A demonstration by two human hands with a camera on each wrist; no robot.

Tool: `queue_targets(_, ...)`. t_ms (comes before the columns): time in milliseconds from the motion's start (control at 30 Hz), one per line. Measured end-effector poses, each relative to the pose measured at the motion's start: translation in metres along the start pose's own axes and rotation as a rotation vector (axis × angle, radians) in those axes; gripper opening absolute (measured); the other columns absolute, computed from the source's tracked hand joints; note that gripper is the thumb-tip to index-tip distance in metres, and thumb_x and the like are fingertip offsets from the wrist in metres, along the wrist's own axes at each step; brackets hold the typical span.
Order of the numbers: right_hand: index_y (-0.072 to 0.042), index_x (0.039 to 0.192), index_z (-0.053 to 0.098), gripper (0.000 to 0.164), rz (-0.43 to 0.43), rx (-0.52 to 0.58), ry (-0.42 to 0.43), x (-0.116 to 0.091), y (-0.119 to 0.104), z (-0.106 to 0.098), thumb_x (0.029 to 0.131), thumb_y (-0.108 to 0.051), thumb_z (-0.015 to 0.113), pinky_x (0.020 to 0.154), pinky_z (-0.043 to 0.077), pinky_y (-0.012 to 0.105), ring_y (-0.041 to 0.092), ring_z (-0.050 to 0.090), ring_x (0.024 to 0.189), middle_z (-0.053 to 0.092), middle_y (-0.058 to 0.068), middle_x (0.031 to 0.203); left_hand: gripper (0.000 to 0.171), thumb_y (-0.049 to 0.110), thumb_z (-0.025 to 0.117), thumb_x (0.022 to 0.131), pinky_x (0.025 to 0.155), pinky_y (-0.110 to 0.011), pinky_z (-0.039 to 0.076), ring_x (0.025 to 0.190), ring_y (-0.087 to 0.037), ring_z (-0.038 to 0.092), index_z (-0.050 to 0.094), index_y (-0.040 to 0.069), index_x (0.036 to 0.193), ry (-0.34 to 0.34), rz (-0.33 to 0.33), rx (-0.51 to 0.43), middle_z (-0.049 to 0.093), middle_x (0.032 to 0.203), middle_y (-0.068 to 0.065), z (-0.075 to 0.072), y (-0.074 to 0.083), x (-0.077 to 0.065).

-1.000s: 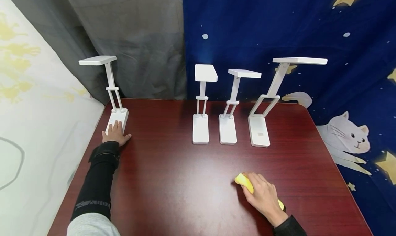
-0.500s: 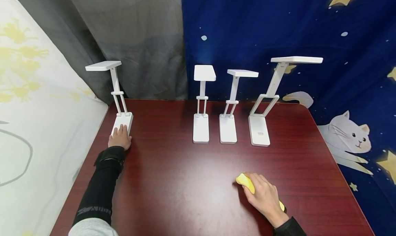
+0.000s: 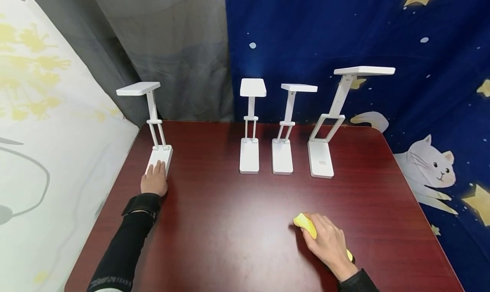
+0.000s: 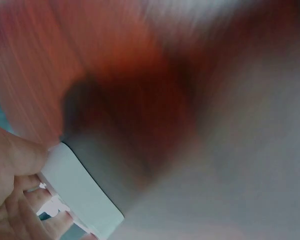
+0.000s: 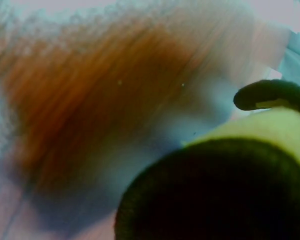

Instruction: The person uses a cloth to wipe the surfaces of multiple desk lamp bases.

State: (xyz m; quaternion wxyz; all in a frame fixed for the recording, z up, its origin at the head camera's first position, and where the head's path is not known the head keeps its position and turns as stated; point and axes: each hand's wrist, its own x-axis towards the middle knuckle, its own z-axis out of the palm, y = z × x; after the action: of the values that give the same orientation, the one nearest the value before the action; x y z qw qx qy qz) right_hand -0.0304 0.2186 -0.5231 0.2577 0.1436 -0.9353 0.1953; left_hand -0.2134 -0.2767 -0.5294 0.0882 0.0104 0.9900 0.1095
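Observation:
At the table's left side stands a white desk lamp (image 3: 158,153) with a flat head and a hinged stem. My left hand (image 3: 155,181) holds the near end of its base. In the left wrist view, the white base (image 4: 82,185) lies between the thumb and the fingers. My right hand (image 3: 327,241) grips a yellow banana-shaped object (image 3: 305,226) near the table's front right. One rounded end pokes out past the fingers, and a dark-tipped end shows by the wrist. The right wrist view is mostly blurred, with a dark round shape (image 5: 215,195) in front.
Three more white lamps stand in a row toward the back: one at centre (image 3: 249,156), one beside it (image 3: 282,157) and a taller one (image 3: 320,160) to the right. Behind the reddish-brown table (image 3: 229,215) hang a grey curtain (image 3: 172,58) and a blue one (image 3: 291,36).
My left hand and the left lamp have moved together to the right and nearer the front. My right hand stays in place with the yellow banana-shaped object.

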Motion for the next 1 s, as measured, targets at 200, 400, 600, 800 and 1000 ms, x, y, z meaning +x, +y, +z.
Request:
queue_targets(200,-0.006,0.104,0.073,0.039,0.014,-0.003,-0.001,-0.002,0.001,0.000,0.066,-0.010,0.082,0.044,0.048,0.035,0.018,0.063,0.067,0.074,0.005,0.087,0.056,0.001,0.042,0.100,0.114,-0.069,0.038,0.148,-0.054,0.032,0.034,-0.014,0.154,0.027,0.015,0.021,0.034,0.162,-0.033,0.006,0.016,-0.022)
queue_targets(400,-0.006,0.104,0.073,0.040,0.029,-0.012,-0.006,-0.004,0.002,0.000,0.065,-0.010,0.083,0.044,0.047,0.035,0.019,0.063,0.068,0.074,0.005,0.087,0.053,-0.002,0.042,0.099,0.111,-0.069,0.040,0.145,-0.054,0.036,0.040,-0.014,0.151,0.088,0.007,0.011,0.039,0.159,-0.033,0.012,0.040,-0.052)
queue_targets(600,-0.006,0.104,0.073,0.041,0.035,-0.008,-0.005,-0.008,0.001,-0.002,0.065,-0.010,0.083,0.045,0.048,0.036,0.019,0.064,0.068,0.074,0.005,0.088,0.052,0.000,0.048,0.097,0.108,-0.069,0.042,0.141,-0.054,0.041,0.045,-0.014,0.147,0.177,0.016,0.011,0.046,0.154,-0.032,0.026,0.065,-0.086)
queue_targets(800,-0.006,0.105,0.073,0.041,0.042,-0.007,-0.006,-0.012,0.001,-0.003,0.065,-0.010,0.083,0.045,0.048,0.036,0.020,0.063,0.067,0.074,0.005,0.088,0.059,-0.002,0.060,0.087,0.103,-0.066,0.045,0.137,-0.051,0.047,0.051,-0.012,0.144,0.244,0.068,0.066,0.053,0.151,-0.029,0.041,0.085,-0.123)
queue_targets(1000,-0.007,0.105,0.074,0.041,0.053,-0.001,-0.009,-0.016,0.001,-0.003,0.065,-0.009,0.083,0.046,0.049,0.037,0.021,0.066,0.070,0.076,0.005,0.091,0.060,0.001,0.070,0.086,0.097,-0.061,0.048,0.133,-0.048,0.052,0.055,-0.010,0.142,0.279,0.125,0.121,0.058,0.147,-0.027,0.049,0.106,-0.158)
